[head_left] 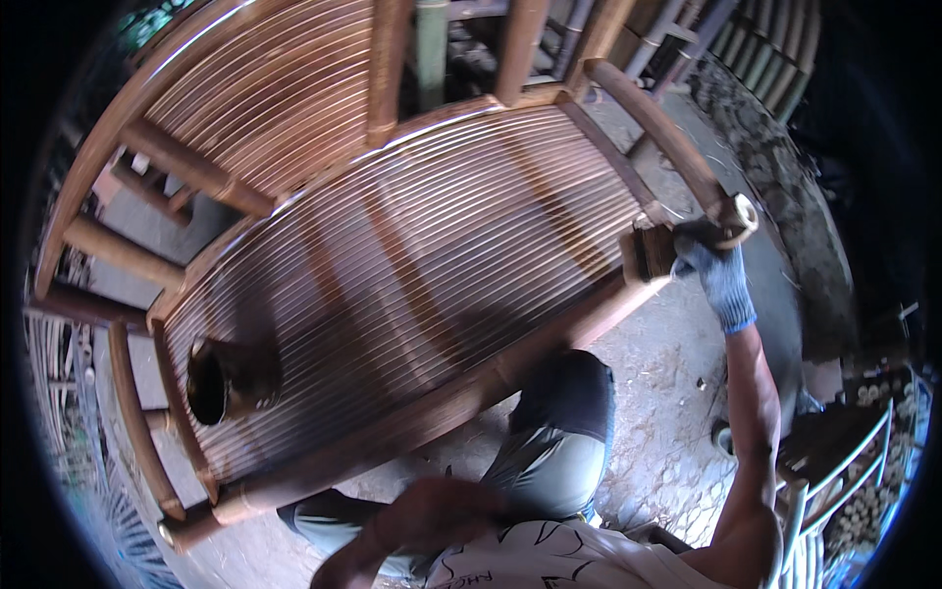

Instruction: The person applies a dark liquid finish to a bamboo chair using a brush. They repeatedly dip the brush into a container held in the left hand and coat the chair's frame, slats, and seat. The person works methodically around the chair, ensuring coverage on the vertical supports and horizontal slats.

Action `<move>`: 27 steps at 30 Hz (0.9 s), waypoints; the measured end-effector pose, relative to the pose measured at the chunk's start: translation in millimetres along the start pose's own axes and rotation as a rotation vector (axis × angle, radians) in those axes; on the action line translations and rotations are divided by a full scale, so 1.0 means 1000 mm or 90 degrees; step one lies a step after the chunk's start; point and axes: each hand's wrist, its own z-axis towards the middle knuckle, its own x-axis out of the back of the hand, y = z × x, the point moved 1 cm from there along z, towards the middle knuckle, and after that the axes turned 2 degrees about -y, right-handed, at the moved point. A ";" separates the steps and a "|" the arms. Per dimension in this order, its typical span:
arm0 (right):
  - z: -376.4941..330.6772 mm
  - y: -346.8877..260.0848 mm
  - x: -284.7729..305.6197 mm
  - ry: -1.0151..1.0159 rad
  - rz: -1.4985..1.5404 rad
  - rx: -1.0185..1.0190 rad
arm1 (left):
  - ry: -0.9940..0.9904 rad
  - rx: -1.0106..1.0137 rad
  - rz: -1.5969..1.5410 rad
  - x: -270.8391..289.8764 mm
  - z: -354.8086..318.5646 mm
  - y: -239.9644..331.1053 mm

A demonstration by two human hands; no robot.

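The bamboo settee (446,231) fills most of the view, lying aslant before the person, and its build looks complete: seat, back and arms are all in place. The slatted back panel (265,108) is fitted between its posts, and the seat's long slats run unbroken from end to end. The thick front rail (412,427) spans the near edge, and an armrest (662,142) stands at each end. So the joinery seems done, and what is in hand looks like surface work.

Slats and rail carry a brownish sheen, perhaps a coating, but whether it is wet, or which stretches lack it, I cannot tell; how much is left is therefore unclear. A dark, open-mouthed container (259,378) rests tilted or on its side near the seat's left end; its contents are hidden.

The right hand (713,270), gloved, appears closed around a brown brush-like block (648,252) at the front right corner, beside the armrest's cut end. That corner seems to be the spot being worked. The left hand (456,503) is blurred near the person's lap, and its fingers cannot be made out.
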 end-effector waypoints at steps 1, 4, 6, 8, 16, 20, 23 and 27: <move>0.011 -0.005 0.013 0.032 0.000 0.024 | -0.071 -0.029 -0.272 -0.002 -0.016 0.002; 0.063 -0.004 0.032 0.106 0.026 -0.006 | 0.102 0.150 -0.133 -0.004 -0.040 -0.017; 0.102 -0.021 0.026 0.165 -0.065 0.016 | 0.108 0.171 0.253 -0.015 -0.046 -0.056; 0.156 0.001 0.010 0.127 0.010 0.023 | 0.428 0.197 0.029 -0.019 -0.038 -0.027; 0.213 -0.016 -0.108 0.012 -0.051 0.234 | 0.882 0.447 0.404 0.040 -0.197 -0.076; 0.211 -0.047 -0.148 0.043 -0.316 0.301 | 0.982 0.222 0.234 0.074 -0.189 -0.089; 0.228 0.002 -0.136 0.069 -0.411 0.220 | 0.970 0.125 0.173 0.109 -0.153 -0.106; 0.160 0.015 -0.121 0.027 -0.442 0.171 | 0.953 0.028 0.146 0.116 -0.140 -0.101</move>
